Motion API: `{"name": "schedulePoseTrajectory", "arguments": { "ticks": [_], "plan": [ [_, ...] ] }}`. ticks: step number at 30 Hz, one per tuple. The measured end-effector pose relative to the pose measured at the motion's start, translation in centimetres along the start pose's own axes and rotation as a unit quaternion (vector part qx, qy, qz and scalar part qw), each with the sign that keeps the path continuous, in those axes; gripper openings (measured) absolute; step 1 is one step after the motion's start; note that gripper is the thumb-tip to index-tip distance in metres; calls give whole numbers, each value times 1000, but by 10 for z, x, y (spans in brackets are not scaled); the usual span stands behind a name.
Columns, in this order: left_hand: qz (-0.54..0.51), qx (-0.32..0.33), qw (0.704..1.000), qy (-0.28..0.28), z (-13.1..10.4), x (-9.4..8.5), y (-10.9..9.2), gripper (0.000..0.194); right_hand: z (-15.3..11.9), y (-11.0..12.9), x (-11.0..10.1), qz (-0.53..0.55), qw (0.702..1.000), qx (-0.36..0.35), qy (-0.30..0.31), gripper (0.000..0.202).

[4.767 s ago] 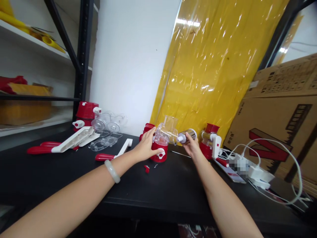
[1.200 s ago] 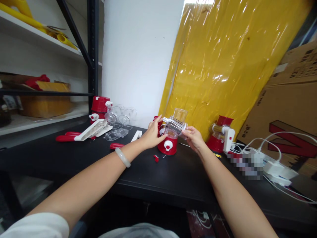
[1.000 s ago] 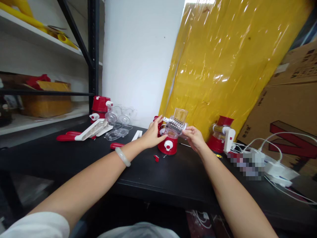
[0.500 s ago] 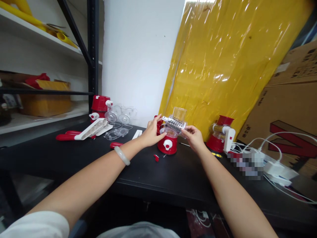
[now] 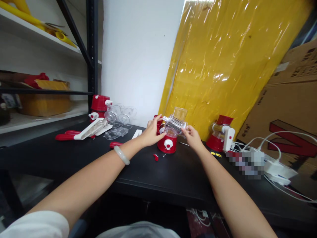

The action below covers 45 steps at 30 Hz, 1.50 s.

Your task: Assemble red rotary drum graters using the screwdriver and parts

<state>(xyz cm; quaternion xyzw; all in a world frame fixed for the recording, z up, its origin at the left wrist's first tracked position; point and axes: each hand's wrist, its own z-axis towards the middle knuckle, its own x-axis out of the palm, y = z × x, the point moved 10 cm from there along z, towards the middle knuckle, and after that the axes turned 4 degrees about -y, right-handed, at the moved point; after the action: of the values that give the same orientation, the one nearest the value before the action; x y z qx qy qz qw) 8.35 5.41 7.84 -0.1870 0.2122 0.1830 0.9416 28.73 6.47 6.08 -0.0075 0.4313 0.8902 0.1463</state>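
cardboard box point(image 5: 267, 105), large red letter-like mark point(image 5: 284, 138), small dark print point(image 5: 305, 59) too blurred to read

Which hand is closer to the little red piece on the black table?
The left hand: it is behind the little red piece, beside the clear housing. The right hand is farther off to the right, at one end of the drum.

A pale, glossy bangle point(image 5: 122, 155) and a white sleeve point(image 5: 41, 222).
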Motion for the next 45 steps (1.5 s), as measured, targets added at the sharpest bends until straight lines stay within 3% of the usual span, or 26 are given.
{"name": "schedulePoseTrajectory", "arguments": {
  "ticks": [9, 12, 14, 16, 19, 21, 24, 32, 35, 40, 45],
  "plan": [
    [15, 5, 1000, 4, 2, 0, -2, 81, -1, -4, -1, 86, 994, 63, -23, 50],
    [65, -14, 998, 3, 8, -12, 3, 79, -1, -7, 0, 92, 993, 68, -21, 48],
    [149, -81, 986, 3, 11, -28, 22, 71, 0, -8, 0, 93, 993, 69, -21, 48],
    [254, -191, 947, 46, 6, -43, 54, 58, 0, -9, -1, 92, 993, 68, -23, 48],
    [337, -319, 861, 210, -17, -45, 97, 51, 0, -9, -2, 87, 994, 65, -25, 47],
    [346, -337, 827, 289, -29, -39, 110, 53, 0, -9, -2, 85, 994, 64, -25, 46],
    [355, -327, 817, 314, -32, -34, 112, 50, 0, -11, -2, 87, 994, 64, -23, 47],
    [365, -300, 834, 284, -24, -36, 97, 38, 0, -9, -1, 91, 993, 70, -27, 47],
    [353, -260, 872, 218, -9, -41, 75, 36, 0, -6, 1, 94, 993, 67, -16, 49],
    [270, -178, 945, 55, 13, -51, 36, 40, 0, -4, 1, 76, 995, 60, -10, 47],
    [232, -145, 962, 6, 12, -48, 27, 31, 0, -2, 2, 78, 995, 56, -14, 48]
  ]
}}
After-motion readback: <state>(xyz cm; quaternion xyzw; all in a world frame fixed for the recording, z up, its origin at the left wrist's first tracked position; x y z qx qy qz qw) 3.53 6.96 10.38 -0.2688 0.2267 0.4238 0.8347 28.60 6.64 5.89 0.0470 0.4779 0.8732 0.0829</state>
